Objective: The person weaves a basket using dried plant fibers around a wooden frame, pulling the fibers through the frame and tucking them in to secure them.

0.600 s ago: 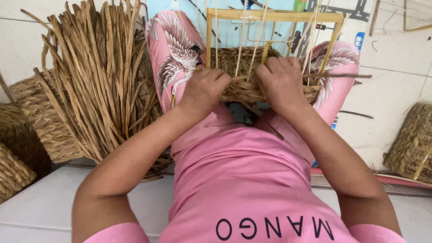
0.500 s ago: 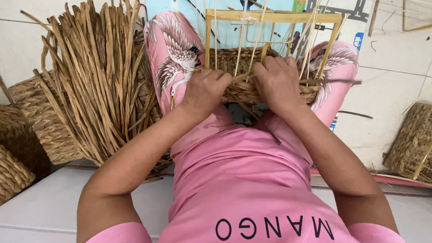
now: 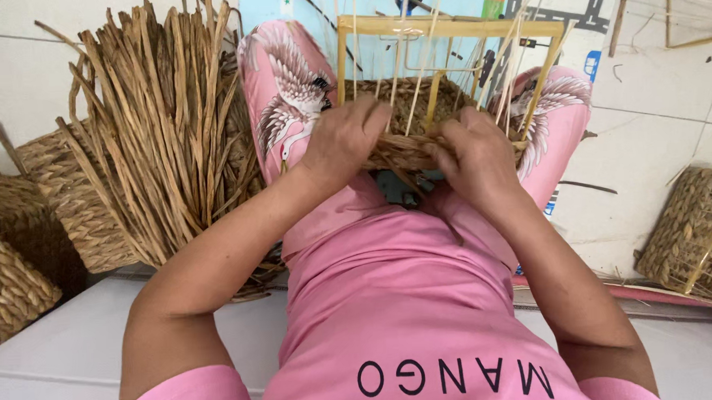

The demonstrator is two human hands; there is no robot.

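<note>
Woven straw basket (image 3: 417,146) w/ thin upright sticks, gripped by left hand (image 3: 342,141) & right hand (image 3: 477,156); dry reed bundle (image 3: 164,136) beside, pale tile floor (image 3: 660,95).

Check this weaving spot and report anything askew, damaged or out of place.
Nothing stands out. Both hands, left and right, press on the half-woven straw basket under its upright wooden frame. The bundle of dried tan reeds fans loosely, and a few stray strands lie on the pale floor.

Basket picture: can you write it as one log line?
left hand: on basket weave | right hand: pinching weave | frame: upright | reeds: left
</note>
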